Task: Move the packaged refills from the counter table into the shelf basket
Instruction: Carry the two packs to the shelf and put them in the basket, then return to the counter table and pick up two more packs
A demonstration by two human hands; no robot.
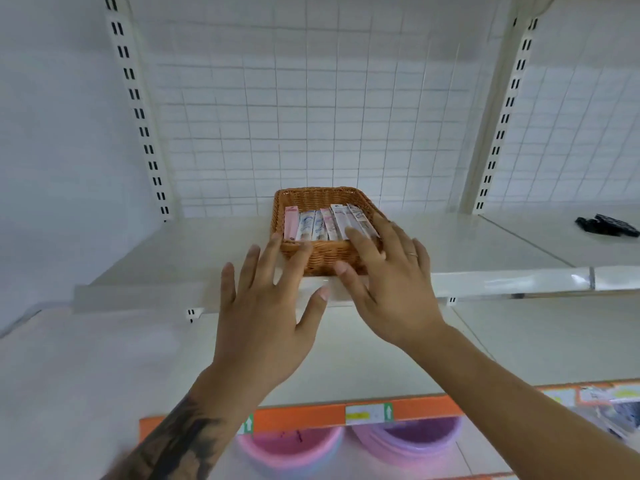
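From the head view, a white metal shelf (194, 258) ran across the middle of the frame, backed by a white wire grid panel (311, 109) and framed by slotted uprights at the upper left (138, 109) and upper right (505, 112). At the centre of that shelf sat a brown wicker basket (313, 195), near the front edge. The packaged refills (322, 223) stood side by side in a row inside it, pink and pale blue packets leaning slightly.

The left hand (266, 317) hovered at the basket's near left corner with its fingers (251, 268) spread and straight, gripping nothing. The right hand (391, 282) reached over the basket's near right edge, fingers (360, 242) extended and relaxed, their tips at the rightmost packets; whether they touched could not be told.

A dark object (607, 225) lay on the shelf at the right edge. Below ran a second white shelf (104, 358) with an orange price strip (311, 415), and under it, at the bottom centre, were two basins, pink (291, 452) and purple (408, 441).
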